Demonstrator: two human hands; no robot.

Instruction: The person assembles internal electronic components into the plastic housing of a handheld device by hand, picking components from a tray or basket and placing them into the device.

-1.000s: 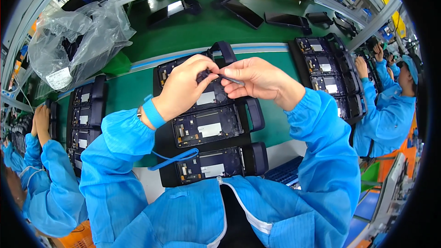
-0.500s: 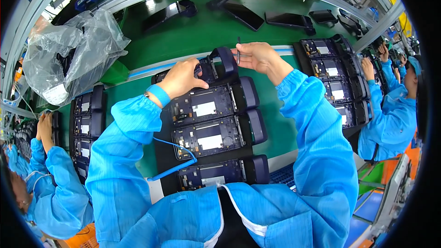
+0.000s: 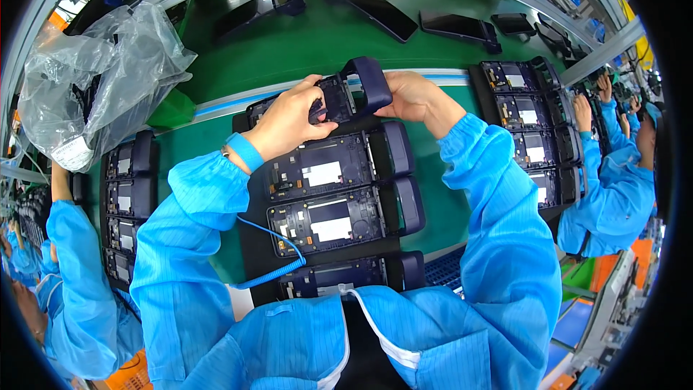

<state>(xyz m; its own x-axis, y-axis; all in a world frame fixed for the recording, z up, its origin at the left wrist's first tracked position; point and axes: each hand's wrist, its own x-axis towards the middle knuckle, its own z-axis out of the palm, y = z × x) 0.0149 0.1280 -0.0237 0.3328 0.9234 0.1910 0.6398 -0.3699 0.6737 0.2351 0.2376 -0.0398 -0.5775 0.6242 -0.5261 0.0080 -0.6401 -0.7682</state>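
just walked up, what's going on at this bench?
A person's left hand is at the flat body of the farthest open dark housing in the middle column; the right hand is at its raised end, grip partly hidden. Three more open housings lie nearer the person, with neither hand on them.

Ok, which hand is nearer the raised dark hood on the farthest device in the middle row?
Right. The right hand is at the right edge of the hood, partly hidden by it; the left hand is farther off, to the left, over the device.
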